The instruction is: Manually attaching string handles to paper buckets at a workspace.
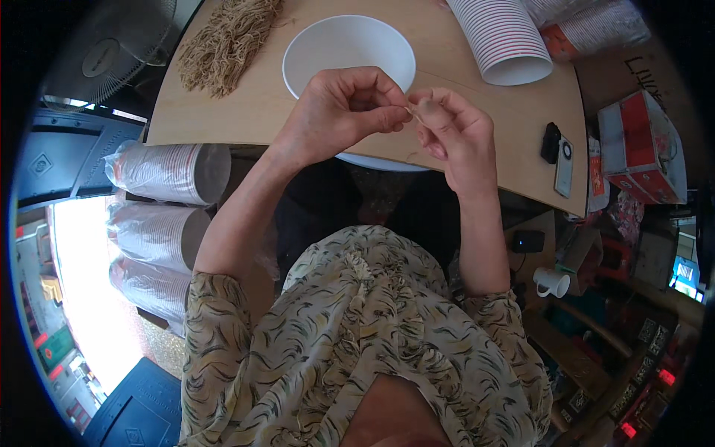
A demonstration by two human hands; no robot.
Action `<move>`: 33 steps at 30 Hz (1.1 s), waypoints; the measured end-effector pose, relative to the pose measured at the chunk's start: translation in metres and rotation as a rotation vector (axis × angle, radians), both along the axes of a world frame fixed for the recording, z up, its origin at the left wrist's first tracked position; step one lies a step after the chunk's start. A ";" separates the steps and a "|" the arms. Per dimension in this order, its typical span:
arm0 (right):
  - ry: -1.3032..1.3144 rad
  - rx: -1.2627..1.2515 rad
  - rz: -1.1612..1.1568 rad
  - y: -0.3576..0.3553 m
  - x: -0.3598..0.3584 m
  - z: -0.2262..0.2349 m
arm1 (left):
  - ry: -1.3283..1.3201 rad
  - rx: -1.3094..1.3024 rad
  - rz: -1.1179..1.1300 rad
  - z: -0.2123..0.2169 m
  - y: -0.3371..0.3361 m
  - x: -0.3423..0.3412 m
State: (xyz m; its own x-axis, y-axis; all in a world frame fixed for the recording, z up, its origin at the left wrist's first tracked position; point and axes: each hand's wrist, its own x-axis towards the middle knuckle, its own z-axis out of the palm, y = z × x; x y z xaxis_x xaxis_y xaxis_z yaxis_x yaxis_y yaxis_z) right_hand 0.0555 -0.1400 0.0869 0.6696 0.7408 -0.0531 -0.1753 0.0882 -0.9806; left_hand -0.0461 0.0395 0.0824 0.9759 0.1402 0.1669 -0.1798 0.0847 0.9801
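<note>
In front of my chest, above the table's near edge, both hands are raised with their fingertips almost meeting. My left hand (pixel 339 112) pinches with thumb and forefinger at one end of a thin tan string (pixel 414 114). Thumb and fingers of my right hand (pixel 458 134) close on the same string just beside it. Only a short piece shows between the fingertips. Behind my left hand stands a wide white bowl (pixel 348 45), its inside partly hidden by that hand. A heap of tan strings (pixel 227 48) lies at the table's far left.
Stacked white paper tubs (pixel 500 41) lie on the table (pixel 514 119) at far right, near bagged tubs (pixel 596 33). A phone (pixel 564 167) rests at the right edge. Wrapped tub stacks (pixel 167 173) stand lower left; a fan (pixel 104 56) is beyond. A mug (pixel 551 282) sits lower right.
</note>
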 end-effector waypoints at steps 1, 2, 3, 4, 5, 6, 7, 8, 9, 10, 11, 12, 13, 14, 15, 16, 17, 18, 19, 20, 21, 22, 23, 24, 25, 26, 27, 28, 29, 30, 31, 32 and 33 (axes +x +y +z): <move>0.000 0.000 -0.001 0.000 0.000 -0.001 | 0.000 0.000 -0.001 0.000 0.000 0.000; -0.091 0.005 -0.002 0.001 0.001 -0.004 | 0.006 0.026 0.004 0.000 0.000 0.001; -0.182 0.011 -0.002 0.001 0.001 -0.005 | 0.012 0.051 0.010 0.000 0.000 0.001; -0.181 0.011 -0.002 0.001 0.001 -0.006 | 0.013 0.051 0.010 0.000 0.000 0.001; -0.170 0.015 -0.004 0.001 0.002 -0.006 | 0.016 0.050 0.005 0.001 -0.001 0.001; -0.159 0.019 -0.006 0.001 0.002 -0.006 | 0.019 0.048 0.000 0.001 -0.001 0.000; -0.159 0.019 -0.006 0.001 0.002 -0.007 | 0.019 0.049 0.000 0.002 -0.001 0.000; -0.154 0.038 -0.025 0.001 0.001 -0.008 | 0.023 0.045 0.005 0.003 -0.001 0.000; -0.149 0.056 -0.044 0.002 0.001 -0.008 | 0.026 0.041 0.010 0.003 -0.001 0.000; -0.149 0.056 -0.045 0.002 0.001 -0.008 | 0.026 0.041 0.009 0.004 0.000 0.000; -0.159 0.064 -0.057 0.002 0.000 -0.008 | 0.036 0.047 -0.008 0.004 0.002 0.000; -0.169 0.072 -0.069 0.003 0.000 -0.007 | 0.047 0.054 -0.025 0.004 0.003 0.000; -0.168 0.072 -0.069 0.002 0.001 -0.008 | 0.047 0.054 -0.026 0.005 0.002 0.000; -0.163 0.073 -0.070 0.002 0.002 -0.009 | 0.039 0.064 -0.014 0.005 0.002 -0.001; -0.158 0.074 -0.071 0.002 0.002 -0.009 | 0.030 0.074 -0.003 0.006 0.001 -0.001; -0.158 0.074 -0.071 0.002 0.002 -0.009 | 0.030 0.074 -0.003 0.007 0.000 0.000; -0.147 0.076 -0.065 0.002 0.002 -0.009 | 0.034 0.069 0.020 0.008 -0.002 0.000; -0.136 0.079 -0.060 0.002 0.001 -0.009 | 0.039 0.065 0.042 0.009 -0.003 0.000; -0.135 0.079 -0.060 0.001 0.002 -0.009 | 0.039 0.065 0.042 0.009 -0.003 0.000; -0.130 0.070 -0.066 0.001 0.002 -0.008 | 0.045 0.070 0.039 0.010 -0.003 0.000; -0.124 0.061 -0.073 0.001 0.002 -0.008 | 0.051 0.075 0.035 0.010 -0.003 0.000; -0.124 0.061 -0.073 0.001 0.002 -0.008 | 0.051 0.075 0.035 0.010 -0.003 0.000; -0.123 0.063 -0.085 0.003 0.001 -0.008 | 0.055 0.086 0.037 0.009 -0.002 0.001; -0.122 0.065 -0.098 0.003 0.001 -0.009 | 0.059 0.096 0.040 0.009 -0.003 0.001; -0.122 0.065 -0.099 0.002 0.001 -0.009 | 0.059 0.097 0.039 0.009 -0.002 0.001; -0.114 0.067 -0.092 0.001 0.002 -0.009 | 0.063 0.101 0.023 0.010 -0.002 0.001; -0.106 0.068 -0.086 0.000 0.003 -0.009 | 0.067 0.105 0.007 0.010 -0.002 0.001; -0.107 0.069 -0.086 0.000 0.002 -0.008 | 0.067 0.105 0.007 0.010 -0.002 0.001; -0.074 0.088 -0.105 0.001 0.000 -0.008 | 0.069 0.122 0.008 0.011 -0.002 0.001; -0.041 0.108 -0.123 0.002 -0.001 -0.008 | 0.070 0.138 0.010 0.011 -0.002 0.001; -0.042 0.109 -0.123 0.001 -0.002 -0.008 | 0.070 0.139 0.010 0.010 -0.003 0.002; -0.023 0.140 -0.126 0.001 -0.002 -0.008 | 0.056 0.137 0.015 0.009 -0.003 0.002; -0.004 0.171 -0.129 0.001 -0.002 -0.008 | 0.043 0.136 0.021 0.008 -0.004 0.002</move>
State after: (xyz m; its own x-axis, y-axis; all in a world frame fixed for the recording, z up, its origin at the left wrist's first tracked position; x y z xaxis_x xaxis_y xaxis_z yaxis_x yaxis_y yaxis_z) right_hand 0.0537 -0.1388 0.0788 0.7596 0.6467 0.0688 -0.1482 0.2752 -0.9499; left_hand -0.0444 0.0355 0.0902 0.9797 0.1394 0.1438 -0.1377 -0.0525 0.9891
